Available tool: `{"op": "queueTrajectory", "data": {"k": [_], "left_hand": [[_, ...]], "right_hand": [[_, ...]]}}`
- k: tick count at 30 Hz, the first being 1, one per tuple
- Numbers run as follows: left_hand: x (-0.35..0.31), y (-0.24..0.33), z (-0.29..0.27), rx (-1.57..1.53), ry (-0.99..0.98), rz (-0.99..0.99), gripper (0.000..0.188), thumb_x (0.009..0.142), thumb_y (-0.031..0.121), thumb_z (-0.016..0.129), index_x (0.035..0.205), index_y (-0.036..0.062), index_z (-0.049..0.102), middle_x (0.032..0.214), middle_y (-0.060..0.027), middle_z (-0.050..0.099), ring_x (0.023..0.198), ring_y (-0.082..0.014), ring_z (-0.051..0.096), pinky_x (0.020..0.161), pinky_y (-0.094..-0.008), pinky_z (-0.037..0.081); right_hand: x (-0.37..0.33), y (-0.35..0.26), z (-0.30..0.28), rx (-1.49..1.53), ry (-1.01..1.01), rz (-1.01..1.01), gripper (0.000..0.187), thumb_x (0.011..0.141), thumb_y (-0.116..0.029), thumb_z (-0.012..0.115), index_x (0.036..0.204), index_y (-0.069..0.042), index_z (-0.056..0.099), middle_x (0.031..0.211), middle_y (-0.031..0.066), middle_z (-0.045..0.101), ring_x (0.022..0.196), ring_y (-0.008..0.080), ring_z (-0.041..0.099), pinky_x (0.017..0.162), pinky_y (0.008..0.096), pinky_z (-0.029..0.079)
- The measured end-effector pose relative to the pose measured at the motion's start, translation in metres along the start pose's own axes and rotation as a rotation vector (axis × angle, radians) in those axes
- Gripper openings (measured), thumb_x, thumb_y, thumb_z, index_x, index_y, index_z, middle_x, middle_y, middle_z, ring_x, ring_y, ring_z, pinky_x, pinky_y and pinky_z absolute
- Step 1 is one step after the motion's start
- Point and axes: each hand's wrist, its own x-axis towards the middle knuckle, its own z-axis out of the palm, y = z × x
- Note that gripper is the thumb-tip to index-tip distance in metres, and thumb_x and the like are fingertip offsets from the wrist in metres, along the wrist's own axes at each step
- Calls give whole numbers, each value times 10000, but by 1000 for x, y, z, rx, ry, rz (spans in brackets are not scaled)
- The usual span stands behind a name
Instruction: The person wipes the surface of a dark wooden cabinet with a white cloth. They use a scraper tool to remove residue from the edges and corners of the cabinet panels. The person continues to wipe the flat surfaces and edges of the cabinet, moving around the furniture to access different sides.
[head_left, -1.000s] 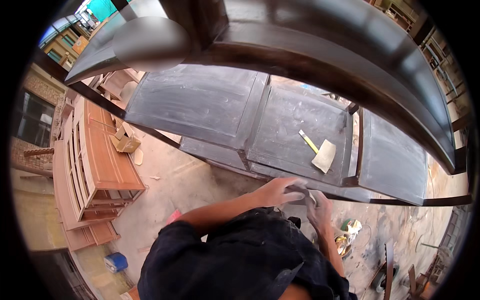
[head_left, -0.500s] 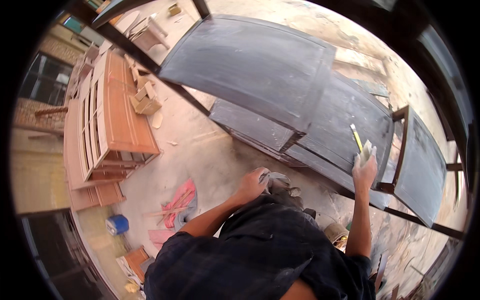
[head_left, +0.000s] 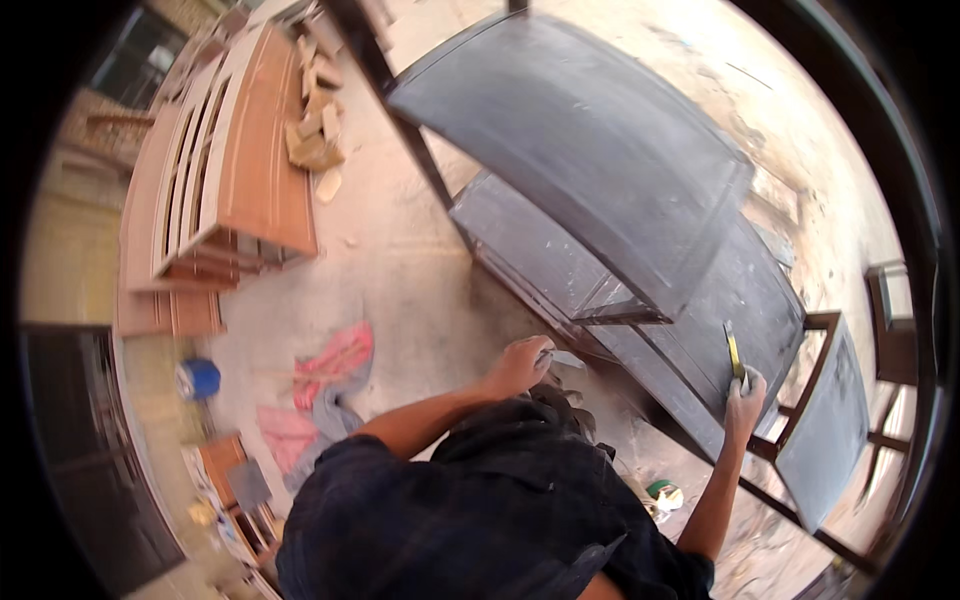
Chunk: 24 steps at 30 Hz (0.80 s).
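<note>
My right hand (head_left: 743, 390) is closed on a slim yellow-handled tool (head_left: 735, 355) with a narrow greyish tip, too small to name exactly. It is held over the lower dark panel (head_left: 690, 285) of a grey-black wooden furniture frame, tip pointing away from me. In front of my body my left hand (head_left: 520, 366) is closed around a thin, flat pale-grey piece (head_left: 568, 360), whose edge sticks out to the right. Its kind is unclear. A larger curved dark panel (head_left: 590, 130) stands above the lower one, just beyond my hands.
At left stands a reddish-brown wooden cabinet (head_left: 262, 150), with wood scraps (head_left: 315, 140) beside it. Pink cloth (head_left: 335, 355) and a blue can (head_left: 198, 379) are on the dusty floor. A smaller framed panel (head_left: 825, 430) is at right; a green-rimmed container (head_left: 662, 490) sits near my right forearm.
My view has shifted, so the furniture appears farther right and tilted. The pale piece at my right hand no longer shows; the yellow-handled tool now sits in its fingers. My left hand stays closed.
</note>
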Motion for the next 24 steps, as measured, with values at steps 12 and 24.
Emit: {"op": "queueTrajectory", "data": {"k": [12, 24], "left_hand": [[-128, -201, -18, 256, 434, -868, 272, 842, 150, 575, 1089, 50, 631, 1016, -249, 700, 985, -453, 659, 849, -520, 521], [-106, -213, -57, 263, 467, -904, 299, 849, 161, 571, 1115, 49, 650, 1064, -253, 687, 1034, -471, 634, 913, -527, 503]], "right_hand": [[-10, 15, 19, -59, 116, -222, 218, 877, 26, 621, 1094, 42, 631, 1052, 143, 622, 1013, 293, 592, 933, 397, 456], [-8, 31, 21, -120, 109, -241, 231, 992, -69, 576, 1183, 48, 631, 1138, 172, 661, 1061, 290, 613, 972, 388, 461]]}}
